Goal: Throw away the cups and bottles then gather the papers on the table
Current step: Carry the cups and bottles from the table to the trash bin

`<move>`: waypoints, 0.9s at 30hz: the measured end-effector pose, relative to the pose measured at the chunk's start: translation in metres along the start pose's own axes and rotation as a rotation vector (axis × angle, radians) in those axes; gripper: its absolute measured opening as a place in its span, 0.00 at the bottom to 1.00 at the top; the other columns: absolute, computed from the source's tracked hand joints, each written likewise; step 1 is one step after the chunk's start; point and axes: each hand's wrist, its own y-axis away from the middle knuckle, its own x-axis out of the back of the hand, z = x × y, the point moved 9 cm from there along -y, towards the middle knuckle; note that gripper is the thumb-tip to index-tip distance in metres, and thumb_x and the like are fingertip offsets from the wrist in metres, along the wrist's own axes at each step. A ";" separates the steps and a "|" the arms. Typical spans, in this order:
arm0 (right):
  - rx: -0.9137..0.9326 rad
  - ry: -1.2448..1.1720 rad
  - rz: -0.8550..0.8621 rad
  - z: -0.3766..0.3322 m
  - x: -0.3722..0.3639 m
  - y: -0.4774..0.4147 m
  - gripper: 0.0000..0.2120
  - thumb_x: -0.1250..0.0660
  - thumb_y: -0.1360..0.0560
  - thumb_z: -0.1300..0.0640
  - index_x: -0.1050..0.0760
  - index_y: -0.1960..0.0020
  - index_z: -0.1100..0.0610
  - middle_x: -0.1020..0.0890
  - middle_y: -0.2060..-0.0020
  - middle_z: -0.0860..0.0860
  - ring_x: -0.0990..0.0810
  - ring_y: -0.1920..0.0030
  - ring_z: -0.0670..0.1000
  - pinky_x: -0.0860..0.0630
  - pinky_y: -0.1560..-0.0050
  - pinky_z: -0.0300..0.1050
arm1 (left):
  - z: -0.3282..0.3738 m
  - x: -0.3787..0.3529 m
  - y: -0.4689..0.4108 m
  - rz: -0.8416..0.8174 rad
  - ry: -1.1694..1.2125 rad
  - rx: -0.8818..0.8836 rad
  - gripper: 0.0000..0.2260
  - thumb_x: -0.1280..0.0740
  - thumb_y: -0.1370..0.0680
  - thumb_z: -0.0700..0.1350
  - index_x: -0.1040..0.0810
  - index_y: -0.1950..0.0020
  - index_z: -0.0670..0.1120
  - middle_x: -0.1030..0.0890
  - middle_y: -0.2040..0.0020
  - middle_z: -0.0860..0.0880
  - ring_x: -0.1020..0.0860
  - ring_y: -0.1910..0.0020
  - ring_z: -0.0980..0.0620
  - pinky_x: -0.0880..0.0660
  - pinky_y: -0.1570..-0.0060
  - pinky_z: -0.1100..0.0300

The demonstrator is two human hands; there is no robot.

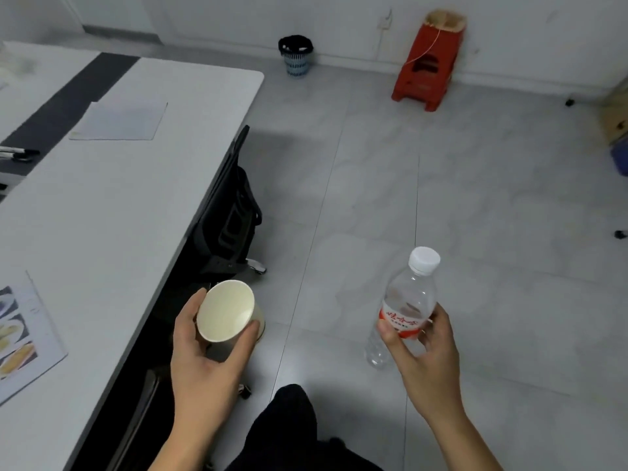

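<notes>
Left hand grips white paper cup; right hand grips clear red-labelled bottle.

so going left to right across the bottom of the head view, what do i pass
printed sheet on the table → paper cup in the left hand → water bottle in the right hand

matt paper cup, clear glossy plastic bottle; glossy floor tiles

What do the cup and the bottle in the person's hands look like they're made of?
The cup looks like paper: matte, cream, opaque, thin rim. The bottle looks like thin clear plastic: glossy see-through wall, white ribbed cap, printed red-and-white label.
</notes>
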 end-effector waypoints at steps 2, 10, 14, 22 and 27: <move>-0.008 0.012 -0.025 0.005 -0.012 -0.046 0.33 0.24 0.37 0.33 0.29 0.36 0.38 0.20 0.42 0.39 0.19 0.44 0.42 0.23 0.47 0.37 | -0.010 -0.023 -0.029 0.033 -0.008 0.033 0.36 0.23 0.39 0.66 0.31 0.33 0.69 0.25 0.36 0.65 0.23 0.39 0.63 0.27 0.41 0.57; -0.033 0.072 -0.013 -0.014 -0.040 -0.268 0.34 0.23 0.39 0.31 0.29 0.36 0.36 0.19 0.41 0.41 0.18 0.43 0.43 0.21 0.43 0.46 | -0.004 -0.167 -0.216 0.044 0.058 0.086 0.34 0.23 0.39 0.65 0.30 0.35 0.70 0.25 0.36 0.62 0.24 0.38 0.61 0.26 0.41 0.60; -0.006 0.051 0.056 -0.066 -0.035 -0.387 0.32 0.21 0.38 0.35 0.29 0.37 0.36 0.18 0.42 0.40 0.18 0.45 0.41 0.21 0.45 0.46 | 0.056 -0.248 -0.336 -0.031 0.071 0.012 0.34 0.23 0.38 0.63 0.30 0.34 0.66 0.25 0.36 0.60 0.24 0.37 0.59 0.22 0.41 0.53; -0.069 -0.069 0.147 -0.068 -0.060 -0.600 0.27 0.23 0.35 0.46 0.28 0.39 0.36 0.18 0.43 0.39 0.18 0.44 0.41 0.25 0.47 0.38 | 0.107 -0.402 -0.534 -0.136 -0.026 -0.122 0.34 0.24 0.36 0.64 0.31 0.32 0.64 0.25 0.35 0.61 0.25 0.37 0.59 0.24 0.42 0.55; -0.091 -0.042 0.078 -0.072 -0.104 -0.765 0.26 0.21 0.31 0.54 0.30 0.41 0.38 0.20 0.44 0.38 0.19 0.45 0.44 0.24 0.46 0.42 | 0.117 -0.493 -0.653 -0.110 -0.030 -0.094 0.32 0.24 0.36 0.63 0.30 0.34 0.64 0.25 0.37 0.64 0.23 0.41 0.63 0.27 0.46 0.64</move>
